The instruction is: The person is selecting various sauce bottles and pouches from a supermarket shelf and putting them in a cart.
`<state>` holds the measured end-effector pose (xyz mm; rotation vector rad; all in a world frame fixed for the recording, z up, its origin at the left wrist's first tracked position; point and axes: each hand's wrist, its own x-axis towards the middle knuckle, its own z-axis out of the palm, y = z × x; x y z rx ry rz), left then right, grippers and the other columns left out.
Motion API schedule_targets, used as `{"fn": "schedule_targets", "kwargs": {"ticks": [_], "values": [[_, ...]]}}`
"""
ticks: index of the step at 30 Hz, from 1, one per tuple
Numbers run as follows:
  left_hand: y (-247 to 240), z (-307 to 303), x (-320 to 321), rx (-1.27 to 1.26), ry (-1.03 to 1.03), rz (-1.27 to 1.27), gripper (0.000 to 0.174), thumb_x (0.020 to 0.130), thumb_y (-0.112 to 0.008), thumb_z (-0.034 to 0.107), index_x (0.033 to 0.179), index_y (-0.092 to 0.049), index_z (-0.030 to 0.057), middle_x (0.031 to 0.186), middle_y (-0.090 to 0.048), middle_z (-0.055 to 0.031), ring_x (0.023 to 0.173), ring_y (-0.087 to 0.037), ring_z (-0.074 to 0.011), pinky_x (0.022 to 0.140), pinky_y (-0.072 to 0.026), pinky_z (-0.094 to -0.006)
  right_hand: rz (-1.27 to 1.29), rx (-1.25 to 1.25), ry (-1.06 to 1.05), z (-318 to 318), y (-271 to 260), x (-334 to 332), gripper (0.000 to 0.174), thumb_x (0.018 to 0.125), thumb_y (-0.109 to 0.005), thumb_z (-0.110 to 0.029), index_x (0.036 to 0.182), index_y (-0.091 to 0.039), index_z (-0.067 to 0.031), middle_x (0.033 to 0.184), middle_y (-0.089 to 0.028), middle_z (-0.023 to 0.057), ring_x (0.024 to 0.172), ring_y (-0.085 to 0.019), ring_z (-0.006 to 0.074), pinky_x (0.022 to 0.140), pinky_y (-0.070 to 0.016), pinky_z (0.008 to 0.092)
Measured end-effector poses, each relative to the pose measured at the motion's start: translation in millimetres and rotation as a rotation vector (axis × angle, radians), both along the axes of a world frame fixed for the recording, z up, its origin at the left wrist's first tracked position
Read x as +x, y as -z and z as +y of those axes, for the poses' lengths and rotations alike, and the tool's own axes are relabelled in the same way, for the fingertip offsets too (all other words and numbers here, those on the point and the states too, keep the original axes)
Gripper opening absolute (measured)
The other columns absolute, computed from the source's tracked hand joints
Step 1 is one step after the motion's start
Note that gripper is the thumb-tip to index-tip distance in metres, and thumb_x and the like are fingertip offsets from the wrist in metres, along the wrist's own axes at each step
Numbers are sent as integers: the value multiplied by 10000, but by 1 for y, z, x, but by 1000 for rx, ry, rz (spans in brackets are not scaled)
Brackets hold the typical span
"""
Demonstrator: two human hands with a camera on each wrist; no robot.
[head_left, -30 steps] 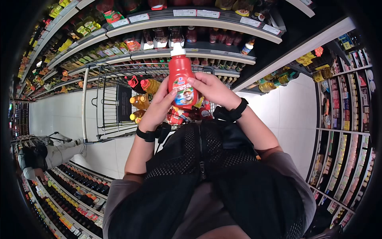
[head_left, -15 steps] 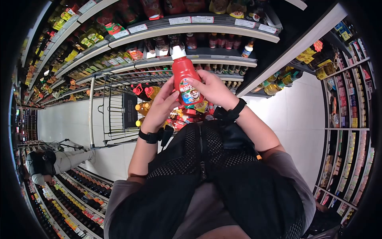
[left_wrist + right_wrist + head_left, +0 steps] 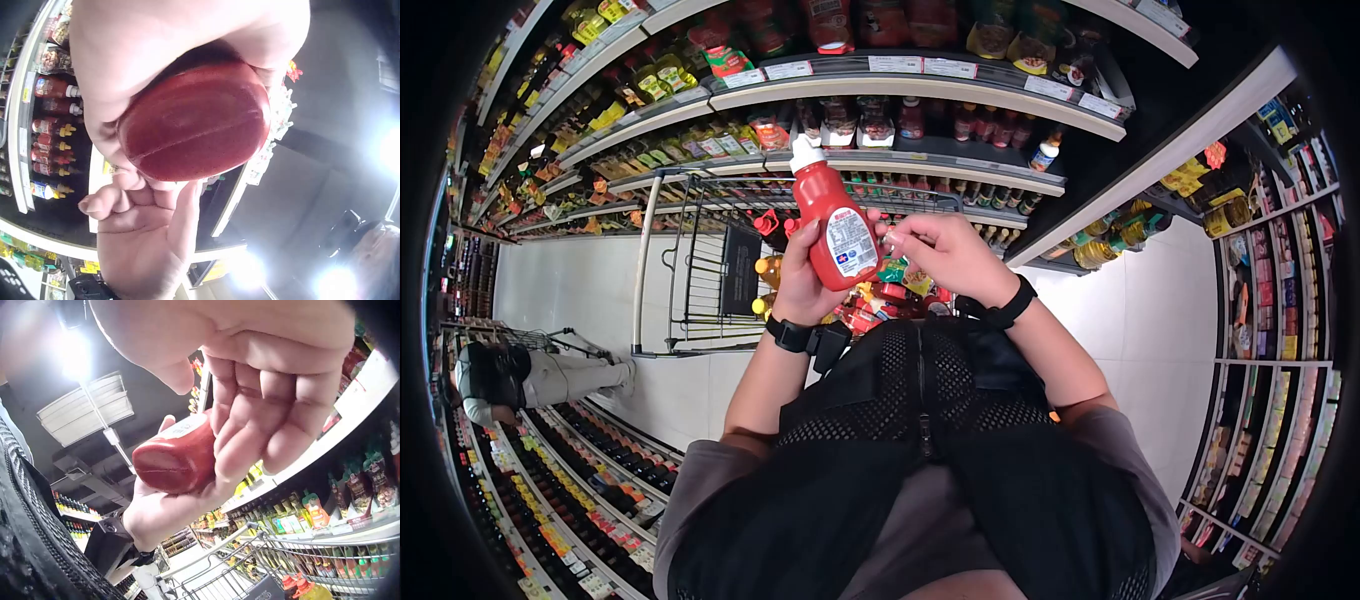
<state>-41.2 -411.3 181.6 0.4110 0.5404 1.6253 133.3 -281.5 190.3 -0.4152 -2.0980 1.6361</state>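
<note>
Red plastic squeeze bottle (image 3: 832,228) with a white cap, held up in front of the chest and tilted so that the cap points up and to the left. Its white printed back label faces the head camera. A second ago the front label with a cartoon face was turned this way and the bottle stood nearly upright. It has been rotated about its long axis, so the inspection in hand appears to have passed from the front of the bottle to the back.

The left hand (image 3: 800,285) is wrapped round the lower body of the bottle from behind; the left wrist view shows the oval base seated in that grip. The right hand (image 3: 945,250), which earlier shared the hold, now sits just beside the label's right edge with its fingers loosely curled round nothing. Whether the fingertips touch the bottle cannot be told.

Black wrist straps (image 3: 788,332) and a black mesh vest (image 3: 920,400) frame the arms. Beyond the hands stands a wire shopping trolley (image 3: 645,260) carrying yellow oil bottles (image 3: 768,270) and red packets (image 3: 890,295). Behind it are white supermarket shelves (image 3: 900,85) of sauces and jars. At the far left, another person (image 3: 510,380) stands by a second trolley.
</note>
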Motion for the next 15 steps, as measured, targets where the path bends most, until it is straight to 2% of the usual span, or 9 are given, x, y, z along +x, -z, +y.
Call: {"fn": "schedule_targets", "kwargs": {"ticks": [2, 4, 7, 9, 10, 11, 13, 14, 15], "values": [[0, 3, -1, 95, -39, 39, 640, 973, -474, 439, 1433, -347, 12, 1382, -504, -218, 1248, -543, -308, 1043, -464, -463, -104, -37, -34, -3, 0, -2, 243, 969, -608, -224, 996, -679, 7, 666, -634, 66, 583, -582, 100, 544, -442, 277], [-13, 6, 1, 104, -39, 45, 659, 975, -464, 441, 1447, -329, 2, 1414, -477, -225, 1257, -537, -305, 1044, -463, -452, -157, -51, -54, -7, 0, -5, 260, 970, -612, -242, 1004, -669, 9, 657, -624, 71, 580, -580, 105, 543, -441, 284], [-27, 10, 10, 97, -38, 9, 686, 982, -436, 442, 1477, -297, -13, 1481, -413, -240, 1272, -531, -297, 1046, -461, -424, -60, 107, -161, -11, 5, -8, 279, 967, -624, -258, 1045, -640, 9, 692, -635, 63, 592, -596, 107, 560, -471, 298], [-27, 11, 11, 102, 12, 260, 691, 970, -421, 493, 1422, -362, -27, 1479, -401, -265, 1354, -445, -322, 1066, -435, -446, -27, -156, -169, -14, 7, -10, 302, 948, -656, -257, 1062, -619, 21, 741, -649, 62, 642, -619, 97, 585, -498, 297], [-21, 11, 11, 97, 5, 285, 644, 991, -390, 485, 1395, -410, -17, 1433, -472, -226, 1300, -507, -289, 1047, -455, -422, -14, -177, -143, -14, 2, -9, 314, 918, -701, -235, 1063, -614, 31, 787, -659, 61, 695, -625, 84, 604, -507, 273], [-13, 9, 8, 96, 3, 285, 644, 991, -390, 485, 1395, -410, -17, 1433, -472, -226, 1300, -507, -289, 1047, -455, -422, -14, -178, -145, -16, 3, -9, 314, 918, -701, -235, 1063, -614, 31, 787, -659, 61, 695, -625, 84, 604, -507, 273], [-8, 6, 3, -58, -71, 385, 550, 1021, -373, 432, 1364, -455, 10, 1330, -573, -158, 1211, -580, -240, 1021, -474, -392, 119, -286, -51, -20, 5, -11, 343, 896, -729, -209, 1091, -598, 40, 835, -668, 62, 721, -621, 78, 615, -508, 262], [-7, 3, 2, -37, -105, 413, 478, 1039, -375, 388, 1333, -490, 29, 1231, -632, -96, 1144, -616, -203, 1001, -482, -372, 48, -142, -36, -15, 6, -9, 351, 892, -735, -197, 1114, -591, 33, 864, -672, 56, 732, -617, 74, 636, -512, 257], [-8, 3, 3, -38, -103, 413, 478, 1039, -375, 388, 1333, -490, 29, 1231, -632, -96, 1144, -616, -203, 1001, -482, -372, 48, -144, -34, -14, 7, -9, 351, 892, -735, -197, 1114, -591, 33, 864, -672, 56, 732, -617, 74, 636, -512, 257]]}}
